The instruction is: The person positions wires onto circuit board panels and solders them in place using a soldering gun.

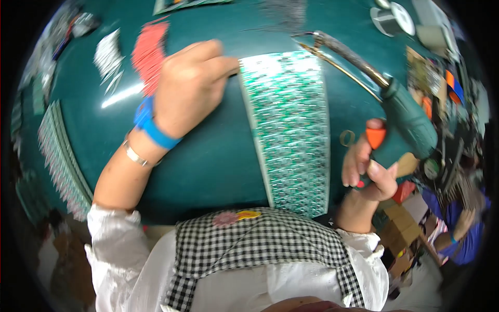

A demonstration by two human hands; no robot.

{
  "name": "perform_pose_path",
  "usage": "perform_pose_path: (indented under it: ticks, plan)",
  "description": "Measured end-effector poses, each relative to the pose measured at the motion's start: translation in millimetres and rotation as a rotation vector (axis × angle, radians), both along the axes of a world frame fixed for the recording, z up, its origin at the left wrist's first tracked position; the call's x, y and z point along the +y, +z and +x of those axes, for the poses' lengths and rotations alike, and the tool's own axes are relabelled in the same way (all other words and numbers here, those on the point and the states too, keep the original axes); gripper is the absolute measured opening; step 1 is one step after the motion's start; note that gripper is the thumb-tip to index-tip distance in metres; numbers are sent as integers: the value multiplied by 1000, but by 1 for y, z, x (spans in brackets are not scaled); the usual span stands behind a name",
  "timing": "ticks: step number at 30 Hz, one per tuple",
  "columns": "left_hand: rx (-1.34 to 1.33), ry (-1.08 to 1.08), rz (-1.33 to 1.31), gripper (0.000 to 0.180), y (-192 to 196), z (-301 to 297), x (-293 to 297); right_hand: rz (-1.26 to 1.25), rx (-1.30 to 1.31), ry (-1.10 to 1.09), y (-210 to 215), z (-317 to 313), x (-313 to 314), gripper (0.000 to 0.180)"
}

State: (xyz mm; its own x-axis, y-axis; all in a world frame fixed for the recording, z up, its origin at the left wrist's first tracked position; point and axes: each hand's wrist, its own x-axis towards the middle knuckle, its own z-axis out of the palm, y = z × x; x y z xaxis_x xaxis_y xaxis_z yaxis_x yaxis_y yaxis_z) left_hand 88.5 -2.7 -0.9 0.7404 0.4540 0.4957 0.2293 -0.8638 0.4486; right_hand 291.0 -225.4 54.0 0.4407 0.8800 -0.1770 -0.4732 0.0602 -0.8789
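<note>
A long panel of small green-and-white circuit boards [291, 130] lies lengthwise in front of me on the dark green tabletop. My left hand [192, 78] is closed, slightly blurred, its fingertips at the panel's far left corner. Whatever they pinch is hidden. In my right hand [370, 169] is a green soldering gun [408, 112] with an orange trigger, my fingers around its handle. Its metal barrel points to the far left, and the tip is just beyond the panel's far right corner. A thin brass-coloured tube runs below the barrel.
Bundles of red wires [149, 54], white wires [108, 54] and dark wires [288, 13] lie toward the back. A stack of board strips [65, 156] stands at left. The solder spool [393, 20] is at far right, above cluttered tools and boxes [400, 226]. Another person [465, 229] is at right.
</note>
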Motion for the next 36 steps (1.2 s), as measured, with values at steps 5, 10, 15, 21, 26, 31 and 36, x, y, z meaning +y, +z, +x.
perform_pose_path:
  ticks: [5, 10, 15, 21, 26, 31, 36]
  plan:
    - [48, 37, -81, 14, 6, 5, -5, 261, -90, -68, -1, 34, -27, 61]
    - [36, 25, -77, 13, 10, 3, -5, 411, -205, -385, 12, 70, -58, 57]
    - [40, 25, -98, 12, 9, 6, -6, 430, -175, -477, 8, 97, -75, 54]
    - [46, 31, -97, 11, 10, 4, -5, 330, -108, -612, -7, 106, -70, 50]
    - [48, 35, -111, 11, 10, 5, -6, 351, -65, -620, -15, 102, -70, 52]
    - [45, 39, -111, 11, 11, 5, -6, 368, -47, -636, -17, 99, -68, 52]
    - [33, 37, -109, 11, 11, 5, -7, 401, -27, -626, -22, 98, -65, 52]
